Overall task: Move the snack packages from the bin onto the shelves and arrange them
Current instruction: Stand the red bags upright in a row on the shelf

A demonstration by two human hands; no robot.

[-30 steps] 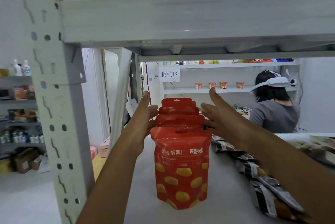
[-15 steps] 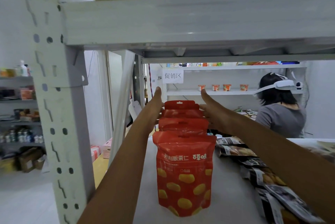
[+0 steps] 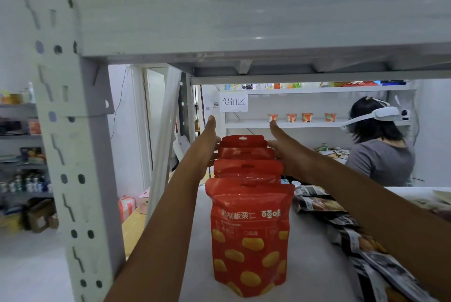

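Head view: the left hand point(image 3: 207, 140) and right hand point(image 3: 284, 149), fingers straight, have slid deeper, flanking the rear glossy red stand-up snack pouches point(image 3: 244, 152) behind the front pouch point(image 3: 249, 228); the row looks nearly squared.

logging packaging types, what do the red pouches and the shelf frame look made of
Red pouches: glossy plastic film, probably laminated; glare streaks and soft creases show. Shelf frame: painted metal, likely steel, satin grey-white; punched holes and a bracket suggest it.
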